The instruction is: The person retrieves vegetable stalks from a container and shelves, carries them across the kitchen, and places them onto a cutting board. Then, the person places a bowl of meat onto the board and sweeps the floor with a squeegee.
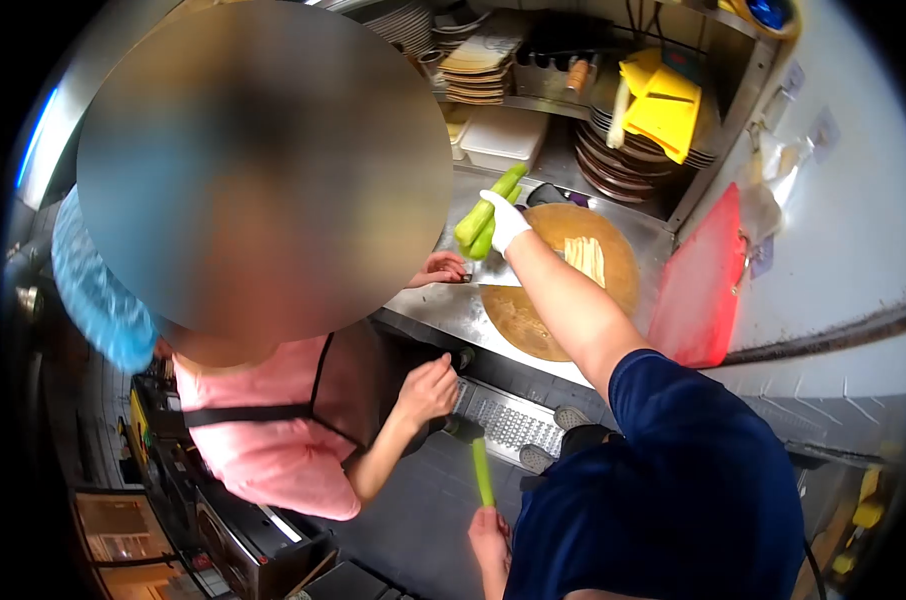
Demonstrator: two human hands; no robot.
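Observation:
My right hand (510,222), in a white glove, is closed round long green vegetables (478,222) above the steel counter, beside the round cutting board (613,235). My left hand (490,540) is bare and low near the bottom edge, closed on the lower end of a thin green stalk (483,472) that points up. Pale strips of food (585,260) lie on the round board. A knife blade (493,283) reaches over the board's left edge, its handle end by a co-worker's hand (441,269).
A co-worker in a pink top (263,430) stands at the left, another hand (428,390) raised. A red board (698,280) leans at the wall. Shelves hold stacked plates (618,165), yellow items (668,110) and a white lidded container (503,138).

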